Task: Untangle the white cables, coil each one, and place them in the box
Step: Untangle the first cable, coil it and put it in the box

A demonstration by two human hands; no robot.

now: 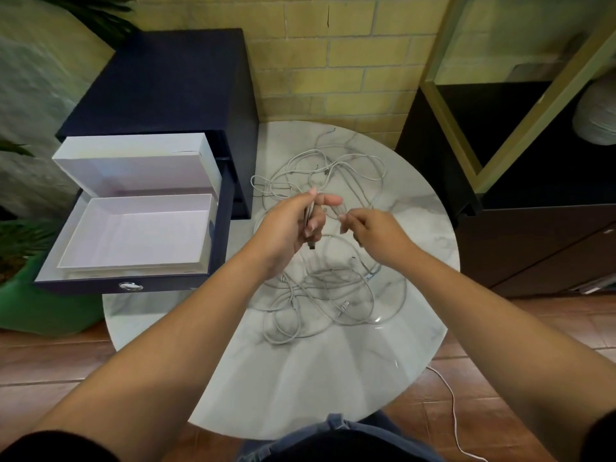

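Note:
A tangle of white cables (pixel 320 295) sprawls over the round marble table (pixel 333 378), with more loops at the far side (pixel 333 168). My left hand (pixel 290 225) is raised above the pile and grips a bunch of cable strands, a plug end hanging below its fingers. My right hand (pixel 373 231) pinches a strand of the same cable just to the right. The white box (pixel 140 228) lies open and empty in the pulled-out drawer at the left, its lid (pixel 140 158) standing behind it.
A dark blue drawer cabinet (pixel 173 91) stands left of the table, its open drawer (pixel 130 285) reaching toward me. A dark cabinet (pixel 533 228) is at the right. A green pot (pixel 40 305) sits at the lower left. Another white cable (pixel 453 415) trails on the floor.

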